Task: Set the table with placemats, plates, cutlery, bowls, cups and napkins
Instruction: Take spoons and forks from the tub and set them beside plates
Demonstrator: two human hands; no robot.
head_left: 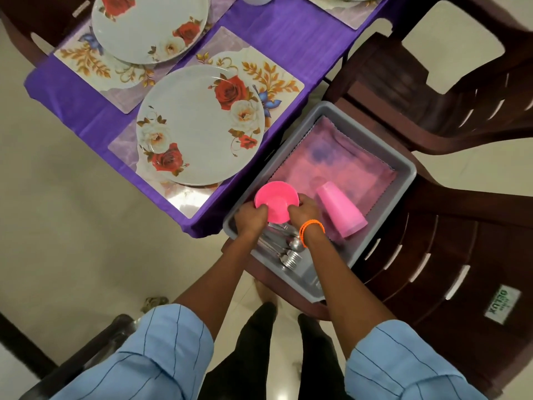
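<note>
Both my hands hold a pink bowl (pixel 275 199) over the near end of a grey tub (pixel 403 180). My left hand (pixel 250 217) grips its left side and my right hand (pixel 305 210) grips its right side. Beside the bowl a pink cup (pixel 340 209) lies upside down on a pink cloth napkin (pixel 340 157) in the tub. Steel spoons and forks (pixel 285 252) lie in the tub under my wrists. On the purple tablecloth (pixel 274 33) a rose-patterned plate (pixel 199 125) sits on a floral placemat (pixel 277 73). A second plate (pixel 150 24) rests on another placemat (pixel 86 64).
The tub stands on a dark brown plastic chair (pixel 432 255) at the table's corner. Another brown chair (pixel 432 90) stands behind it. A third placemat (pixel 352 13) shows at the top edge. Cream floor tiles (pixel 72 212) lie to the left.
</note>
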